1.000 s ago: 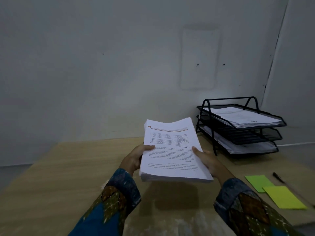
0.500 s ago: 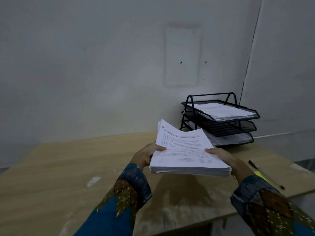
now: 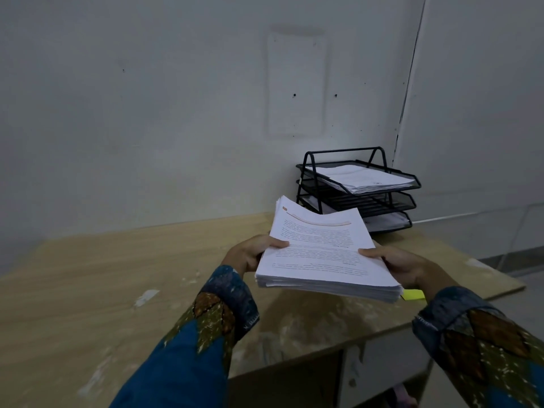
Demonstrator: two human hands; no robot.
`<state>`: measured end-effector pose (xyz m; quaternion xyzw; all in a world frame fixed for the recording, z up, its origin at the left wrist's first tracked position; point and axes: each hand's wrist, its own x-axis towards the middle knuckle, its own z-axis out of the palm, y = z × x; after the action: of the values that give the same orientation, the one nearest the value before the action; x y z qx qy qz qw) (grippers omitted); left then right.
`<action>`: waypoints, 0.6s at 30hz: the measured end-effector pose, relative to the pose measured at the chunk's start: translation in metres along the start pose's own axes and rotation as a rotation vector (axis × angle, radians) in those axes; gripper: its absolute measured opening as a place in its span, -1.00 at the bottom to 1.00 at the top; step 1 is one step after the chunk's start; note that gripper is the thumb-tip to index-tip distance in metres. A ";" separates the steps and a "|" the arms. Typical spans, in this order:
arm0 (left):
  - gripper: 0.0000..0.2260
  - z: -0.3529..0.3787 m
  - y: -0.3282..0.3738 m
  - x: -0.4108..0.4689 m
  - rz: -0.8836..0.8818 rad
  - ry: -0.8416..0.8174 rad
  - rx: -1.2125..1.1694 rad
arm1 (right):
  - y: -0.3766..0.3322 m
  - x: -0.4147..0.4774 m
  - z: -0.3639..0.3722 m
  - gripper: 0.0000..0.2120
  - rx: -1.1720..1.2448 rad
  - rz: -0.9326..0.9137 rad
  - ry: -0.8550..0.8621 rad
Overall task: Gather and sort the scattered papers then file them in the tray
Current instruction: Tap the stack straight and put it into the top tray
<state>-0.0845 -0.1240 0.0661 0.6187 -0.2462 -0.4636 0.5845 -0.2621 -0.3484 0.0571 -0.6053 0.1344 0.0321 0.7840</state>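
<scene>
A thick stack of printed white papers (image 3: 321, 248) hangs above the wooden table, held level by both hands. My left hand (image 3: 250, 253) grips its left edge with the thumb on top. My right hand (image 3: 397, 262) grips the right edge the same way. Behind the stack, at the table's far right corner against the wall, stands a black three-tier wire tray (image 3: 306, 184). Its top tier holds a pile of white sheets (image 3: 362, 178), the middle tier looks bare, and paper shows in the bottom tier (image 3: 388, 220).
The wooden table (image 3: 117, 275) has pale scuffs and a scrap of white tape (image 3: 145, 297). A yellow sticky note (image 3: 413, 294) peeks out under the stack. The table's front edge runs below my arms. Walls close in behind and to the right.
The stack, in both hands, has dropped flatter and now sits closer to the tray. The view has shifted, so the pen and most of the sticky notes are hidden.
</scene>
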 end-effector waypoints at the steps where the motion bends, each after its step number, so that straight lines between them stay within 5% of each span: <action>1: -0.60 0.002 0.001 -0.001 0.003 -0.003 0.003 | 0.000 -0.003 0.000 -0.07 -0.006 0.000 0.000; 5: -0.64 0.012 0.004 -0.001 0.004 -0.027 0.003 | -0.008 -0.014 -0.002 -0.53 -0.009 -0.025 0.092; 10: -0.68 0.031 0.004 0.005 0.019 -0.050 0.000 | -0.014 -0.026 -0.012 -0.75 -0.008 -0.025 0.179; 18: -0.64 0.065 0.005 0.028 0.054 -0.032 -0.063 | -0.027 -0.046 -0.035 -0.81 -0.072 -0.032 0.333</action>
<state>-0.1272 -0.1812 0.0699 0.5856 -0.2577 -0.4651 0.6118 -0.3066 -0.3841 0.0857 -0.6320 0.2514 -0.0766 0.7291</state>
